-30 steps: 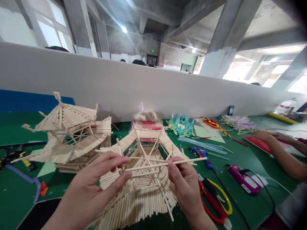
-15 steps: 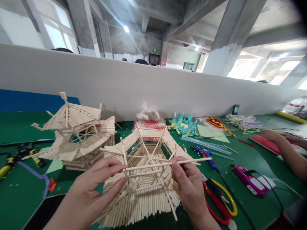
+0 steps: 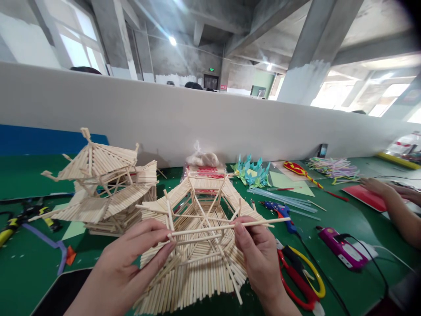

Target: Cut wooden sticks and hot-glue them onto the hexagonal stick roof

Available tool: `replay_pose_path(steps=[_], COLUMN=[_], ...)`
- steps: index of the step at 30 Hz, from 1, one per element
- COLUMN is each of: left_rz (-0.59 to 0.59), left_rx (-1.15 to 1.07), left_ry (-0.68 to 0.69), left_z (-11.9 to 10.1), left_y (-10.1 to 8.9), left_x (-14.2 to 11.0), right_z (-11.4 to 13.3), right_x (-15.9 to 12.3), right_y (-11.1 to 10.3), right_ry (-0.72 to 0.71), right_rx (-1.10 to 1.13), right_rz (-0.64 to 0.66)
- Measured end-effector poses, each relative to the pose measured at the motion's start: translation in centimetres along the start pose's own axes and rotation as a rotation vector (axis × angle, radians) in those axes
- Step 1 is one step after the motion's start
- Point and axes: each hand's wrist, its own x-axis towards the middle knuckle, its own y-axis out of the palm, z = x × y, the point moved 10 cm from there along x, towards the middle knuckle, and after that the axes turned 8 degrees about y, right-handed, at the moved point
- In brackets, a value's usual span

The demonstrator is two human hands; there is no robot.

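Note:
A thin pale wooden stick (image 3: 204,229) lies level between my two hands, above a half-built roof of sticks (image 3: 194,281). My right hand (image 3: 258,250) pinches it towards its right end, between thumb and fingers. At its left end, my left hand (image 3: 141,254) has thumb and forefinger closed about the tip. Under the stick, the open frame shows crossing struts and a few upright posts. Some of the frame's left side is hidden by my left hand.
To the left stands a pagoda-like stick model (image 3: 108,188). A blue glue gun (image 3: 284,215), red-and-yellow-handled scissors (image 3: 305,276) and a purple device (image 3: 344,248) lie to the right. Behind are a blue-green paper flower (image 3: 251,171) and a white partition (image 3: 210,123). Another person's hand (image 3: 378,188) rests far right.
My left thumb and forefinger have closed in slightly on the stick's left end. My right hand and the stick are nearly still.

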Motion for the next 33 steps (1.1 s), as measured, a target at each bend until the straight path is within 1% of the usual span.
replay_pose_path(steps=[5,9,14,19,23,25,26,29,30,31,33], left_rz=[-0.003,-0.008,-0.029,-0.010,0.001,-0.003,0.003,0.016,0.005,0.000,-0.026], left_rx=[0.017,0.037,-0.031,-0.098,-0.074,-0.033,-0.007,0.104,0.144,0.170,0.171], left_ry=[-0.019,-0.068,-0.099,-0.118,-0.105,-0.074,-0.037,0.118,0.150,0.168,0.151], left_z=[0.4,0.7,0.5,1.1,1.3,0.8,0.2,-2.4,-3.1,-3.8,-4.6], left_y=[0.1,-0.1,-0.4,0.2,0.4,0.3,0.3,0.5,0.6,0.8,1.2], left_x=[0.1,0.4,0.9,0.6,0.5,1.0,1.5,3.0,3.4,3.8,4.5], right_z=[-0.1,0.1,0.2,0.0,0.0,0.0,0.1,0.3,0.3,0.4,0.5], right_x=[0.1,0.1,0.3,0.4,0.5,0.5,0.5,0.4,0.4,0.4,0.4], right_y=[-0.1,0.1,0.2,0.2,0.3,0.3,0.3,0.3,0.3,0.3,0.3], right_ry=[0.004,0.006,0.002,0.006,0.010,0.010,0.010,0.006,0.004,0.002,0.000], right_rx=[0.007,0.013,0.013,0.025,0.029,0.024,0.020,0.002,-0.003,-0.006,-0.008], right_rz=[-0.008,0.002,0.012,0.018,0.023,0.024,0.022,0.015,0.013,0.012,0.013])
